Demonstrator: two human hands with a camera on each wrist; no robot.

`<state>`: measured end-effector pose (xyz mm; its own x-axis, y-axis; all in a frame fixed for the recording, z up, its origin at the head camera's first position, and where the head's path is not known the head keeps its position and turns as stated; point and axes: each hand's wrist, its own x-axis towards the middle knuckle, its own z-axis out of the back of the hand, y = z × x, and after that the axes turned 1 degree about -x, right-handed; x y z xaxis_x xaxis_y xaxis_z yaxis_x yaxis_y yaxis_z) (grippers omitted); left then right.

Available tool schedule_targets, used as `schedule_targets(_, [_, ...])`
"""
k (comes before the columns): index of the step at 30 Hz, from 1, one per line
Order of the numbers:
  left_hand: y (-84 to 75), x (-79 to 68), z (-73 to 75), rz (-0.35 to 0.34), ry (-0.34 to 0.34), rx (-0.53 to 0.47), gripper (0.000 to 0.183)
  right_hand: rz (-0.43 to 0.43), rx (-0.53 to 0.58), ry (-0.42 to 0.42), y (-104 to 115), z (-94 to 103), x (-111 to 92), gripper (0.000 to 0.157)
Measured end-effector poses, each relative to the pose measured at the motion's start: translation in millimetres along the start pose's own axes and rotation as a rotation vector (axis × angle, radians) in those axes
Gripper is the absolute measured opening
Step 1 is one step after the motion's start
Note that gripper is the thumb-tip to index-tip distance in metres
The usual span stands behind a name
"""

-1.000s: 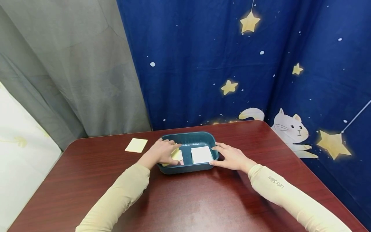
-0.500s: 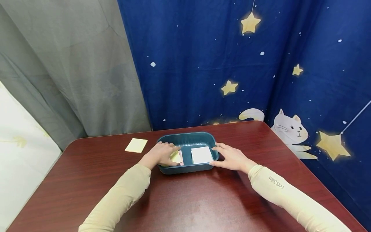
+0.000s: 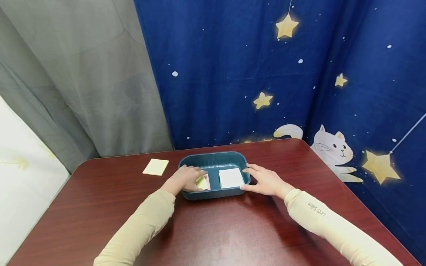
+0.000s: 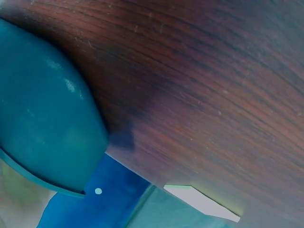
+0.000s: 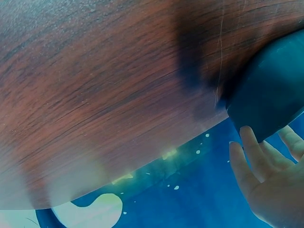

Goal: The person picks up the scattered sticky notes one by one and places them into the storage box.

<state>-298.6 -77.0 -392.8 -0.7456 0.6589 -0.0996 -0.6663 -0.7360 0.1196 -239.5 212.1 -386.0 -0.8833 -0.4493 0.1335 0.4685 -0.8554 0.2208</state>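
Observation:
A dark teal plastic tray sits near the back of the table. My left hand reaches over its left end, thumb and fingers around a yellow sticky note pad inside; a pinkish pad shows at its edge. In the left wrist view, the tray's wall covers most of that hand. My right hand holds the tray's right end, thumb at the near corner and fingers at the rim. Its fingers lie along the outer wall in the right wrist view. White note pads lie inside on the right.
A pale yellow note pad lies on the reddish-brown table, left of the tray. Behind the table's back edge hang a grey curtain and a blue curtain with stars.
My left hand has sunk slightly lower over the tray's left end with the yellow pad, baring more of the far rim. The right hand has stayed in place.

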Motion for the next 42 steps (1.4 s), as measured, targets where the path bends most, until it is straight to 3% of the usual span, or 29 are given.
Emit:
schedule_targets(13, [3.4,6.6,-7.0,-0.016,0.015,-0.014,0.061,0.001,-0.01,-0.012,-0.3,-0.3,0.1,0.068])
schedule_targets(14, [9.4,11.5,-16.9,-0.042,-0.012,-0.018,0.063,0.001,-0.01,-0.012,-0.3,-0.4,0.1,0.068])
schedule_targets(15, [9.9,12.2,-17.7,-0.043,-0.013,-0.021,0.063,0.002,-0.01,-0.013,-0.4,-0.6,0.2,0.068])
schedule_targets(20, [6.9,10.8,-16.8,-0.021,-0.008,0.014,0.062,0.003,-0.009,-0.015,-1.1,-1.6,0.5,0.068])
schedule_targets(21, [0.6,5.9,-6.8,0.006,0.02,0.022,0.061,0.002,-0.007,-0.014,-1.2,-1.7,0.5,0.068])
schedule_targets(25, [-1.3,4.3,-5.7,0.011,0.014,0.05,0.06,0.002,-0.002,-0.01,-2.1,-2.9,0.7,0.069])
schedule_targets(35, [6.5,13.2,-16.6,-0.035,0.022,-0.028,0.05,-0.001,-0.004,-0.012,-2.4,-4.0,0.7,0.069])
schedule_targets(42, [-0.3,7.3,-8.8,0.021,0.063,-0.02,0.049,-0.011,-0.002,-0.007,-1.9,-3.1,0.8,0.069])
